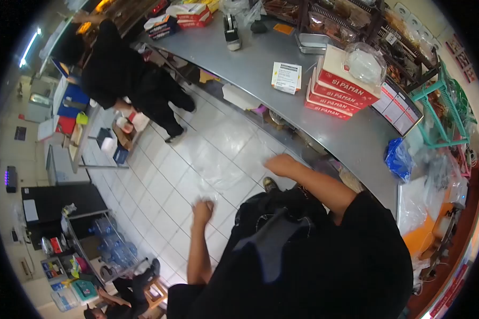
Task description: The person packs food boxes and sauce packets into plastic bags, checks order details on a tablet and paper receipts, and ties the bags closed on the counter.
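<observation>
In front of me, above the tiled floor, a thin clear plastic bag spreads out, its edges faint and smeared by motion. My left hand is closed in a fist at its near left corner. At the bag's right side, near the counter, my right hand is closed with the fingers pinched. Both hands seem to hold the bag between them, away from the counter. The right fingertips are blurred.
A metal counter runs along my right, carrying stacked red boxes, a tape dispenser, a paper and a metal tray. A co-worker stands ahead; another person sits at lower left.
</observation>
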A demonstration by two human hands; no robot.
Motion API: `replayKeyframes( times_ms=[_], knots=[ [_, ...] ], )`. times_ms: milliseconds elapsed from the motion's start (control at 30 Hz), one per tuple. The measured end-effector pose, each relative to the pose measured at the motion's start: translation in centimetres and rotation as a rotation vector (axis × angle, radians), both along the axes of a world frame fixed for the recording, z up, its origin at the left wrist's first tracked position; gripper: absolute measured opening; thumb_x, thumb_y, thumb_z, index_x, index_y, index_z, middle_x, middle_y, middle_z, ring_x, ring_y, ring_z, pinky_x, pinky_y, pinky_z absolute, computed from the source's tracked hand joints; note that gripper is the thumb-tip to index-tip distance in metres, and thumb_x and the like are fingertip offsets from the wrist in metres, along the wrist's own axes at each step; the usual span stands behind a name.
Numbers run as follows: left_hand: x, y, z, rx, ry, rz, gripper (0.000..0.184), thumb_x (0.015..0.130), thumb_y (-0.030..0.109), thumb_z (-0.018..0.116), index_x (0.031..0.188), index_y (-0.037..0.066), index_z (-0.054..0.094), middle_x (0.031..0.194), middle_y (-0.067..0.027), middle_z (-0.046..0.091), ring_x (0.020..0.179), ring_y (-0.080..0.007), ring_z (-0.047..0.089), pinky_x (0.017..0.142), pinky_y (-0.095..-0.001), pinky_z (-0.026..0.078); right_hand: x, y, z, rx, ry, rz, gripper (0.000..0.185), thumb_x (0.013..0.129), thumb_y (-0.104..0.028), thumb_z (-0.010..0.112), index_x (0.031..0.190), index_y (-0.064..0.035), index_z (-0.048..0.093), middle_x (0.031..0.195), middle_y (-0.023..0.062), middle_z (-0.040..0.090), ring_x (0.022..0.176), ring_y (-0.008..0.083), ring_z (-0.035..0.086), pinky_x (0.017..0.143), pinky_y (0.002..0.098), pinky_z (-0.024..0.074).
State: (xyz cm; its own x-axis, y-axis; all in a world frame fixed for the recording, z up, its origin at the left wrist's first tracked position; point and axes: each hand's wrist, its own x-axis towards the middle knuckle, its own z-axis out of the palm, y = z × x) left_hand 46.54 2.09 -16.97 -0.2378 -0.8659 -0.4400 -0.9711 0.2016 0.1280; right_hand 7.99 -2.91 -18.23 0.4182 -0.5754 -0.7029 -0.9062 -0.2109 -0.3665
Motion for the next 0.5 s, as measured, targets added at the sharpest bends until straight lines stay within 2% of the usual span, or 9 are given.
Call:
replayKeyframes(
  times_ms=[67,100,167,233,300,333,367,433,500],
  knots=[
    [0.7,3.1,-3.8,0.036,0.398,0.116,0.035,0.092,0.031,0.056,0.081,0.001,0.069,0.080,-0.0217,0.067,0.077,-0.0353,0.066,0.071,-0.0417,0.050,-1.7,6.1,-3.1,-0.321,-0.181,-0.148,0.055,0.086,-0.027,0.061,0.137,-0.0132,0.047,0.134,0.0199,0.051,0.110,0.0335,0.059,0.092,0.0451,0.0495],
    [-0.6,4.3,-3.0,0.140,0.552,0.176,0.039,0.093,0.034,0.055,0.077,0.001,0.070,0.074,-0.0207,0.067,0.073,-0.0357,0.066,0.069,-0.0420,0.050,-1.2,7.4,0.6,-0.316,-0.195,-0.292,0.061,0.083,-0.032,0.066,0.137,-0.0108,0.048,0.140,0.0194,0.046,0.126,0.0360,0.046,0.106,0.0458,0.0370],
    [-4.9,2.5,-1.9,0.068,0.629,0.172,0.043,0.093,0.034,0.055,0.068,0.001,0.068,0.067,-0.0194,0.065,0.068,-0.0345,0.066,0.066,-0.0423,0.049,1.4,7.0,2.5,-0.623,-0.386,-0.367,0.063,0.081,-0.038,0.068,0.136,-0.0106,0.049,0.141,0.0221,0.044,0.128,0.0390,0.043,0.107,0.0469,0.0336],
    [-8.3,-1.4,-4.7,0.124,0.744,0.142,0.041,0.093,0.037,0.056,0.079,0.002,0.069,0.069,-0.0183,0.066,0.065,-0.0320,0.065,0.065,-0.0421,0.048,6.8,4.0,5.6,-0.650,-0.797,-0.231,0.058,0.082,-0.039,0.067,0.128,-0.0060,0.054,0.129,0.0211,0.053,0.124,0.0401,0.046,0.105,0.0479,0.0341],
    [-13.0,-5.4,-6.4,0.221,0.619,0.138,0.043,0.092,0.039,0.058,0.073,0.002,0.066,0.060,-0.0118,0.062,0.055,-0.0257,0.058,0.061,-0.0388,0.046,13.4,3.7,11.7,-0.498,-0.980,-0.031,0.041,0.089,-0.037,0.060,0.113,-0.0032,0.062,0.123,0.0202,0.057,0.115,0.0397,0.052,0.098,0.0489,0.0401],
    [-15.8,-7.8,-6.4,0.400,0.778,0.102,0.046,0.093,0.039,0.056,0.068,0.001,0.061,0.056,-0.0112,0.059,0.053,-0.0212,0.054,0.058,-0.0367,0.045,17.4,3.8,12.5,-0.209,-1.295,0.170,0.041,0.092,-0.038,0.057,0.112,-0.0027,0.062,0.115,0.0203,0.062,0.109,0.0367,0.057,0.094,0.0465,0.0431],
    [-18.5,-8.4,-6.3,0.453,0.836,0.194,0.049,0.094,0.039,0.054,0.064,0.001,0.058,0.052,-0.0103,0.056,0.049,-0.0174,0.053,0.054,-0.0348,0.045,20.2,4.7,16.2,0.209,-1.339,0.323,0.044,0.095,-0.040,0.053,0.114,-0.0018,0.061,0.105,0.0214,0.065,0.103,0.0361,0.060,0.091,0.0444,0.0447],
    [-20.8,-9.3,-6.9,0.366,0.750,-0.005,0.049,0.095,0.037,0.053,0.062,0.002,0.055,0.049,-0.0062,0.052,0.043,-0.0144,0.049,0.048,-0.0326,0.044,20.1,6.8,23.6,0.196,-1.496,0.440,0.058,0.099,-0.047,0.036,0.100,0.0030,0.065,0.098,0.0241,0.066,0.094,0.0387,0.061,0.086,0.0443,0.0458],
    [-21.9,-8.7,-7.0,0.437,0.820,0.050,0.047,0.095,0.037,0.054,0.062,0.003,0.054,0.049,-0.0037,0.050,0.041,-0.0133,0.047,0.046,-0.0308,0.043,18.8,5.3,20.8,0.197,-1.203,0.396,0.060,0.098,-0.050,0.036,0.105,0.0013,0.065,0.104,0.0244,0.065,0.100,0.0406,0.059,0.087,0.0448,0.0454]
  ],
)
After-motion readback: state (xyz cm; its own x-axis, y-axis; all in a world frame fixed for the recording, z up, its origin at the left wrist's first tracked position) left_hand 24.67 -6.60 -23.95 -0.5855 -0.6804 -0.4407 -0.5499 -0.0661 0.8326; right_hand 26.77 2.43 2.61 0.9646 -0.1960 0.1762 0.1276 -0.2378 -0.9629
